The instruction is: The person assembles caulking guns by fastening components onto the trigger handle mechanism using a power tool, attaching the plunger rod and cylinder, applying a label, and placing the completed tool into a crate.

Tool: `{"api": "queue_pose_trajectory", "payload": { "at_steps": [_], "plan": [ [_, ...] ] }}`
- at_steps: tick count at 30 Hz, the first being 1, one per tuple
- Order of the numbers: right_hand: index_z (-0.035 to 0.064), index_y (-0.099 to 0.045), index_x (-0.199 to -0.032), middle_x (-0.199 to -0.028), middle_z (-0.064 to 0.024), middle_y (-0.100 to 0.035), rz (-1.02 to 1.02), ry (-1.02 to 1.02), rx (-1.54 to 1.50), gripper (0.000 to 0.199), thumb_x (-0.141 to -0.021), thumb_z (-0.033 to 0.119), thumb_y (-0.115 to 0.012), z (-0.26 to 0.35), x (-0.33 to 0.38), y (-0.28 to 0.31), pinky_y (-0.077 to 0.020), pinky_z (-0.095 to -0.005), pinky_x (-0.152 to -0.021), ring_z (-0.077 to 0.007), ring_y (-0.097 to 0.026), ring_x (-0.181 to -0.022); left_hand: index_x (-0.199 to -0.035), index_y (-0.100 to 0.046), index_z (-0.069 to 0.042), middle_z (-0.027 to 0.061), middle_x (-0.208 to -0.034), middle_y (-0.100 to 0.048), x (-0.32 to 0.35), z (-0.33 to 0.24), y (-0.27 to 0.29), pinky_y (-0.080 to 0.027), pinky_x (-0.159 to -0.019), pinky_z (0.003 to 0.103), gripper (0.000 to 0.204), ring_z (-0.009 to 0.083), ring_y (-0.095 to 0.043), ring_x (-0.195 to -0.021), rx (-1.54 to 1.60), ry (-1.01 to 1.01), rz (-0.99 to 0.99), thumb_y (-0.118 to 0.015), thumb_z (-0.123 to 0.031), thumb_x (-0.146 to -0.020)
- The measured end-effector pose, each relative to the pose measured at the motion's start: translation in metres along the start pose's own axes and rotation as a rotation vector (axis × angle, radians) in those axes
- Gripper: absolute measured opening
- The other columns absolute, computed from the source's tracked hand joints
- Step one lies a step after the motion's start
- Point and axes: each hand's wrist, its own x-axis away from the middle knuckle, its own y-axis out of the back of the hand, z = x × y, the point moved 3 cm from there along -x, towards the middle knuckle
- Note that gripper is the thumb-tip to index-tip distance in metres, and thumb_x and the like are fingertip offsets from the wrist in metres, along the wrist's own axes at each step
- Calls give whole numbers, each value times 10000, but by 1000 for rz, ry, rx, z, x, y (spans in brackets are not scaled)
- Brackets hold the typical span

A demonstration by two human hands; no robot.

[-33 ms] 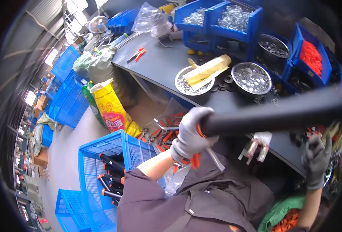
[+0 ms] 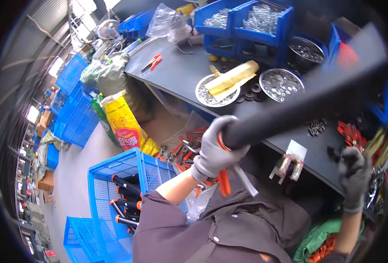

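Note:
My left hand (image 2: 216, 151), in a grey glove, is closed round the near end of a long black tube (image 2: 299, 109) with an orange ring at that end. The tube slants up to the right over the workbench, its far end smeared by motion. Below the fist stick out an orange strip (image 2: 224, 183) and a silver metal bar (image 2: 245, 182); whether they join the tube is hidden. My right hand (image 2: 354, 175), also gloved, is at the bench's right edge below the tube, away from it. Its fingers are blurred. Red-orange pieces (image 2: 352, 135) lie just beyond it.
On the dark bench (image 2: 180, 72) stand a white bowl (image 2: 202, 97) and a steel bowl (image 2: 281, 85) of small metal parts, blue bins (image 2: 264, 37) and red-handled pliers (image 2: 152, 62). A metal fixture (image 2: 295, 151) juts from the front edge. A blue crate (image 2: 115, 168) holds black tubes at left.
The tube's far end has swung upward, now crossing in front of the red-filled bin. My left hand still grips it. My right hand has shifted slightly left and its fingers have moved.

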Motion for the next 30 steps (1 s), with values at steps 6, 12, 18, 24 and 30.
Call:
{"api": "queue_pose_trajectory", "payload": {
  "at_steps": [6, 12, 18, 24, 30],
  "plan": [
    [-51, -498, -1361, -1082, -157, -688, 405, 135, -2, 652, -748, 72, -682, 8, 99, -113, -536, -387, -800, -286, -678, -865, -1212, -559, -51, 71, -956, -638, -5, -1, -26, -563, -762, 332, 493, 187, -630, -852, 1363, 759, 115, -655, -396, -873],
    [-18, -644, -1005, -547, 43, -459, 260, -774, -563, 267, -1042, 192, -483, 19, 128, -115, -324, -265, -448, -80, -363, -407, -1292, -578, -149, 33, -1193, -561, 7, 16, -45, -473, -908, 341, 520, 165, -566, -906, 1943, 494, 109, -708, -405, -859],
    [-37, -599, -1085, -491, 65, -285, 427, -1376, -1368, 424, -1072, 348, -421, -19, 137, -103, -269, -259, -427, -62, -257, -377, -1381, -493, -132, 71, -1172, -567, 12, 23, -35, -400, -1142, 416, 798, 223, -574, -1135, 1985, 544, 468, -891, -285, -707],
    [-71, -610, -1104, -586, 34, -460, 314, -1134, -717, 492, -1041, 403, -493, -1, 112, -79, -306, -201, -419, -27, -339, -422, -1147, -537, -109, 70, -1013, -625, -3, 38, 9, -473, -1046, 522, 439, 235, -643, -1022, 1352, 554, -112, -701, -349, -818],
    [-31, -658, -1069, -875, -65, -684, 246, -1017, -378, 444, -1069, 347, -424, -9, 102, -27, -512, -255, -681, -119, -638, -720, -1220, -534, -201, 98, -1247, -584, 110, 20, -84, -387, -1114, 558, 409, 306, -526, -1266, 1725, 1009, 108, -741, -240, -869]
  ]
}}
